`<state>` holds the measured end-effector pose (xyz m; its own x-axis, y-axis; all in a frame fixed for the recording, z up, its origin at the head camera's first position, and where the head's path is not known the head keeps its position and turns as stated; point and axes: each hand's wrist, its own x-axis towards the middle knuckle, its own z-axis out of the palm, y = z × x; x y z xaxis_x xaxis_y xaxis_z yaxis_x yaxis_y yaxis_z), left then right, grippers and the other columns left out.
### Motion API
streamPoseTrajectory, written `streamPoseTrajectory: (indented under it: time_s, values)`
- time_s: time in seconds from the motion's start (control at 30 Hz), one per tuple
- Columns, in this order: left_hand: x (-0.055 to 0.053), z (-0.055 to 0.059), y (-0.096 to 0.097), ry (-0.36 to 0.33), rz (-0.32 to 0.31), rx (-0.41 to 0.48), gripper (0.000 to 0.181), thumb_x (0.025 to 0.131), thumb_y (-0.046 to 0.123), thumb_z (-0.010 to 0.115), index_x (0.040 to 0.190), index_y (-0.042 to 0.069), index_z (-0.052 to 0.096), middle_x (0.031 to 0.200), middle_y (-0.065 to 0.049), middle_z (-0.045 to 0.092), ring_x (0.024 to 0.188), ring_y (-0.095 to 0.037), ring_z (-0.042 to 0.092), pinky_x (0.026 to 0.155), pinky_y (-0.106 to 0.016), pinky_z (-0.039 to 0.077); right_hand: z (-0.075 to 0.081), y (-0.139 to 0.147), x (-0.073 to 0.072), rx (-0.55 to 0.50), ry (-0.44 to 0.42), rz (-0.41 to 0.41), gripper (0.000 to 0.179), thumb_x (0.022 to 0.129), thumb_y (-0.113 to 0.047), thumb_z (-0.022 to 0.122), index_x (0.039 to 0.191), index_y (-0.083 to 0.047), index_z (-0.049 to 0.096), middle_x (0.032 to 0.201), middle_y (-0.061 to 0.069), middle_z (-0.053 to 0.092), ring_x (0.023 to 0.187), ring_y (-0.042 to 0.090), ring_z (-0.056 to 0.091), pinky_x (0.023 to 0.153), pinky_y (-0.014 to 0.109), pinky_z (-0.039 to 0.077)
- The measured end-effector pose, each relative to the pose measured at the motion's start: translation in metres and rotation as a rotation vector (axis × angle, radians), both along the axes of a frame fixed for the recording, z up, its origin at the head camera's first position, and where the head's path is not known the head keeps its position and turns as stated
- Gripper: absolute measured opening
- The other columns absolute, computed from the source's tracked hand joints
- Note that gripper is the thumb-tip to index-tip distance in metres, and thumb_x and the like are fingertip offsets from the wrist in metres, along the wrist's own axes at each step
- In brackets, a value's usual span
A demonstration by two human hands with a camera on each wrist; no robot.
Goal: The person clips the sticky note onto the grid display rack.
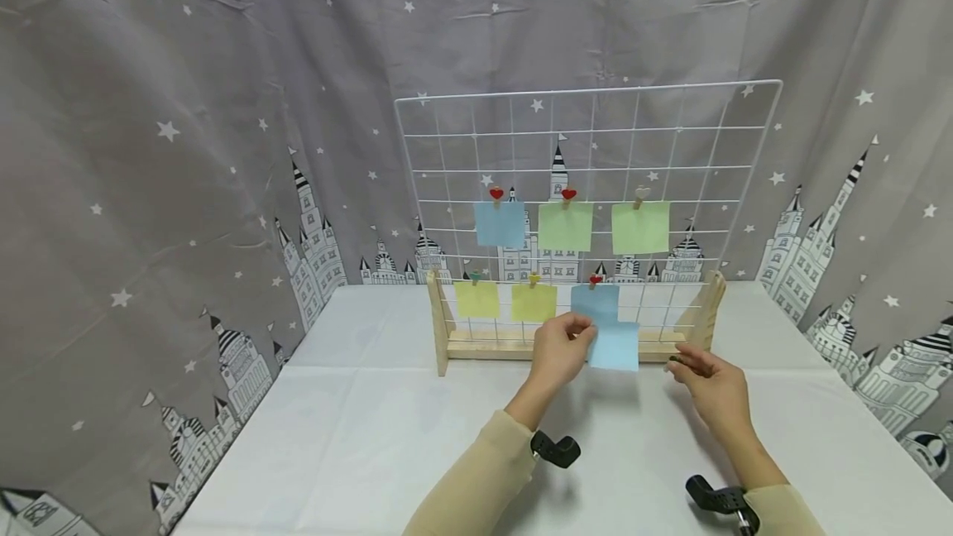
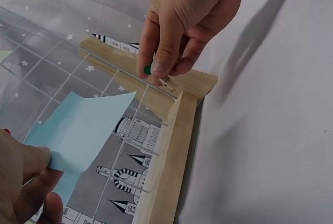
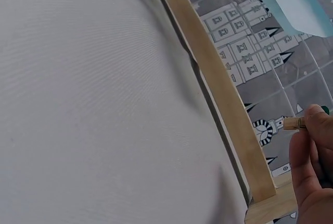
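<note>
My left hand (image 1: 560,347) pinches a light blue paper note (image 1: 615,346) by its left edge. That note is in front of the lower part of a white wire grid (image 1: 588,132) and overlaps another blue note (image 1: 596,301) clipped there. Between thumb and fingers, my right hand (image 1: 713,391) holds a small wooden clothespin (image 3: 294,123) with a green decoration (image 2: 148,69). In the head view the right hand is near the grid's right wooden foot (image 1: 703,313), and the clothespin is mostly hidden by the fingers.
Along the upper row hang a blue note (image 1: 500,225) and two green notes (image 1: 566,227), held by heart-topped clothespins. Two yellow notes (image 1: 476,299) hang lower left. A wooden base bar (image 1: 491,347) supports the grid on a white table (image 1: 335,437), before a grey castle-print curtain (image 1: 223,64).
</note>
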<state>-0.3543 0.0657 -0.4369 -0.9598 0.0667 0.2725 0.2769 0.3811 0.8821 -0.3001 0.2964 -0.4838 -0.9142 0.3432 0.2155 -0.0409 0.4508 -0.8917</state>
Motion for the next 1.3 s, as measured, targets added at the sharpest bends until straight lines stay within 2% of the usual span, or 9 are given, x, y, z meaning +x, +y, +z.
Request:
streamPoseTrajectory:
  time_s: [0.23, 0.37, 0.47, 0.57, 0.77, 1.03, 1.3]
  values:
    - [-0.001, 0.0, 0.003, 0.014, -0.003, -0.006, 0.009, 0.096, 0.021, 0.073, 0.1, 0.016, 0.08, 0.088, 0.008, 0.074, 0.076, -0.003, 0.055, 0.068, -0.022, 0.046, 0.008, 0.001, -0.001, 0.0, -0.017, 0.012, 0.031, 0.094, -0.016, 0.076, 0.122, -0.002, 0.074, 0.121, 0.018, 0.074, 0.08, -0.012, 0.064, 0.071, 0.012, 0.052]
    - [-0.002, -0.003, 0.004, 0.026, 0.001, -0.01, 0.01, 0.096, 0.021, 0.073, 0.101, 0.016, 0.08, 0.089, 0.007, 0.075, 0.075, -0.002, 0.056, 0.065, -0.021, 0.046, 0.014, 0.001, 0.0, -0.024, -0.01, 0.045, 0.038, 0.096, -0.02, 0.074, 0.128, -0.001, 0.07, 0.12, 0.017, 0.075, 0.081, -0.011, 0.066, 0.073, 0.01, 0.052]
    - [-0.003, -0.005, 0.005, 0.039, 0.002, 0.003, 0.01, 0.096, 0.02, 0.073, 0.102, 0.016, 0.08, 0.091, 0.006, 0.076, 0.076, -0.002, 0.057, 0.066, -0.021, 0.047, 0.021, 0.002, 0.0, -0.029, 0.002, 0.059, 0.042, 0.097, -0.024, 0.074, 0.132, -0.001, 0.068, 0.117, 0.012, 0.077, 0.082, -0.012, 0.067, 0.074, 0.008, 0.051]
    - [-0.003, -0.004, 0.007, 0.039, -0.004, 0.016, 0.011, 0.096, 0.018, 0.073, 0.103, 0.016, 0.081, 0.094, 0.006, 0.077, 0.079, -0.002, 0.059, 0.068, -0.021, 0.049, 0.028, 0.002, -0.001, -0.029, 0.025, 0.053, 0.041, 0.096, -0.026, 0.075, 0.129, -0.001, 0.07, 0.11, 0.003, 0.079, 0.082, -0.012, 0.066, 0.073, 0.008, 0.052]
    - [-0.002, 0.0, 0.011, 0.024, -0.014, 0.006, 0.012, 0.096, 0.019, 0.073, 0.105, 0.017, 0.081, 0.097, 0.006, 0.078, 0.083, -0.003, 0.062, 0.071, -0.022, 0.05, 0.038, 0.001, -0.003, -0.042, 0.093, 0.068, 0.035, 0.098, -0.022, 0.072, 0.124, 0.001, 0.072, 0.101, -0.012, 0.078, 0.081, -0.012, 0.068, 0.074, 0.013, 0.056]
    - [-0.004, 0.0, 0.017, 0.038, -0.002, -0.001, 0.012, 0.095, 0.017, 0.074, 0.104, 0.017, 0.082, 0.096, 0.007, 0.079, 0.084, -0.003, 0.064, 0.071, -0.022, 0.05, 0.051, -0.001, -0.005, -0.172, 0.148, 0.102, 0.034, 0.1, -0.009, 0.066, 0.129, 0.01, 0.065, 0.092, -0.027, 0.072, 0.082, -0.012, 0.069, 0.078, 0.013, 0.056]
    - [-0.004, -0.002, 0.022, 0.016, 0.018, 0.014, 0.012, 0.095, 0.016, 0.074, 0.105, 0.017, 0.081, 0.094, 0.006, 0.079, 0.081, -0.003, 0.066, 0.069, -0.022, 0.051, 0.062, -0.001, -0.01, -0.201, 0.186, 0.17, 0.035, 0.099, -0.007, 0.067, 0.126, 0.015, 0.064, 0.093, -0.026, 0.072, 0.085, -0.008, 0.071, 0.079, 0.015, 0.057]
